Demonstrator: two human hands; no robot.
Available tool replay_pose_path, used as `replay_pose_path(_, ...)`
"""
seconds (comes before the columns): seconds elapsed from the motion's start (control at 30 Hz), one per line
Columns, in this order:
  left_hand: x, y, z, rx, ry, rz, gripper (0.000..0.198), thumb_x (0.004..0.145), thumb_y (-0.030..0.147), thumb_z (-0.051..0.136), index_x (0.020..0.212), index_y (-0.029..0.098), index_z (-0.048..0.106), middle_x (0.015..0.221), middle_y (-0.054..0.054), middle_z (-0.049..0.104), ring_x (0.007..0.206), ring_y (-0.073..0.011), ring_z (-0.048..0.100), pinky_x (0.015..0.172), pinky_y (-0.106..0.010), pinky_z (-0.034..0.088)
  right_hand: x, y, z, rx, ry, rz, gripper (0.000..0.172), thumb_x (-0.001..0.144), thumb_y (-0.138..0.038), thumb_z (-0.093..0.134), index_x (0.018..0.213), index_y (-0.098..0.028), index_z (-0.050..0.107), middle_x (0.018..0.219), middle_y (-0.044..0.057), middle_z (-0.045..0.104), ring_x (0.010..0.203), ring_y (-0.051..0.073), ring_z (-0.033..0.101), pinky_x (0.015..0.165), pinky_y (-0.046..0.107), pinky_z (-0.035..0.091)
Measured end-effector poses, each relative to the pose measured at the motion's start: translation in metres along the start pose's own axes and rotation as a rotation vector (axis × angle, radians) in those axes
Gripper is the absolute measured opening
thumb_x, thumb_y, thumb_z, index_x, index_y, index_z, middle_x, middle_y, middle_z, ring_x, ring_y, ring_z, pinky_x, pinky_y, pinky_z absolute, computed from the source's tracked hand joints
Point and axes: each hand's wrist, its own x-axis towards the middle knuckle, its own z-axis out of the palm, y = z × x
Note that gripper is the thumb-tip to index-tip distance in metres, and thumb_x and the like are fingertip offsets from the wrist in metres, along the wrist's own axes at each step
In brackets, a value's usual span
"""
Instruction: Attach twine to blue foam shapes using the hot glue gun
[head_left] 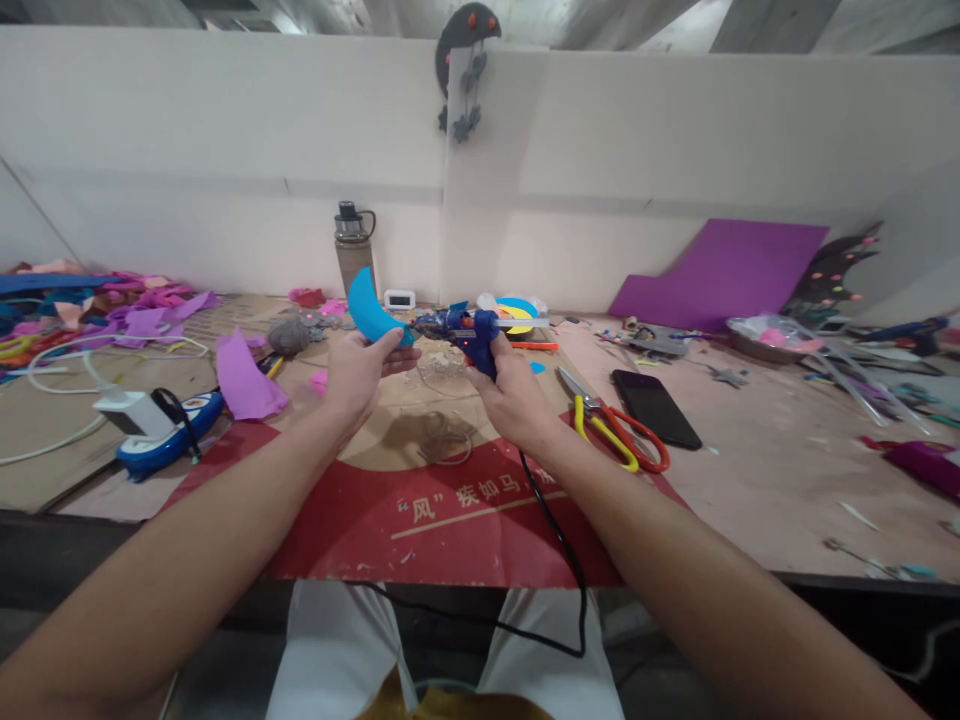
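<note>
A bright blue crescent-shaped piece (369, 308), looking like felt or craft foam, is pinched between the thumb and fingers of my left hand (361, 368). My right hand (510, 388) is wrapped round the handle of a blue hot glue gun (480, 338), a clear glue stick poking out of its back. The gun's nozzle points left and is close to the crescent's lower end; whether they touch I cannot tell. A black cord (559, 520) hangs from the gun over the table edge. Both hands are above a red and tan cardboard sheet (465, 540).
Yellow-and-red-handled scissors (611, 425) and a black phone (656, 408) lie right of my right hand. A blue power strip (169, 440) with a white plug stands at left, near felt scraps (142, 310). A bottle (354, 250) and purple sheet (727, 270) are at the back.
</note>
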Motion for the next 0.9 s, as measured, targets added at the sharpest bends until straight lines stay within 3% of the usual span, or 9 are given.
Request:
replay_pose_path(0.3,0.0081,-0.0004,-0.0074,-0.022,0.016,0.047,0.016,0.069,0.022,0.071,0.076,0.010,0.064,0.070,-0.007,0.070,0.060,-0.0182,0.069,0.064,-0.033,0.059,-0.0024,0.0009,0.0014,-0.043,-0.031,0.026,0.041,0.085,-0.022,0.048,0.126,-0.020,0.049,0.109,0.013,0.064,0.094,0.027,0.061,0.085,0.044,0.047)
replay_pose_path(0.53,0.0073,0.0007,-0.0060,-0.028,0.040,0.035,0.014,0.069,0.021,0.071,0.075,0.010,0.064,0.069,-0.008,0.069,0.059,-0.0185,0.069,0.065,-0.034,0.059,-0.0027,0.0011,0.0016,-0.029,-0.014,-0.007,0.043,0.084,-0.021,0.048,0.127,-0.024,0.049,0.107,0.011,0.065,0.095,0.026,0.061,0.085,0.043,0.048)
replay_pose_path(0.73,0.0038,-0.0017,-0.0045,0.010,-0.027,0.037,0.017,0.068,0.023,0.072,0.076,0.011,0.064,0.067,-0.007,0.069,0.058,-0.0185,0.068,0.060,-0.032,0.059,-0.0003,0.0002,0.0001,-0.013,-0.004,0.010,0.037,0.084,-0.021,0.048,0.120,-0.022,0.052,0.107,0.011,0.065,0.096,0.026,0.061,0.085,0.042,0.048)
replay_pose_path(0.9,0.0016,-0.0001,-0.0024,0.040,-0.018,0.041,0.017,0.068,0.023,0.072,0.074,0.011,0.063,0.065,-0.008,0.069,0.057,-0.0186,0.068,0.059,-0.031,0.059,0.0004,-0.0020,-0.0014,0.000,-0.007,0.021,0.035,0.084,-0.021,0.048,0.119,-0.022,0.051,0.109,0.012,0.065,0.095,0.026,0.061,0.084,0.042,0.048)
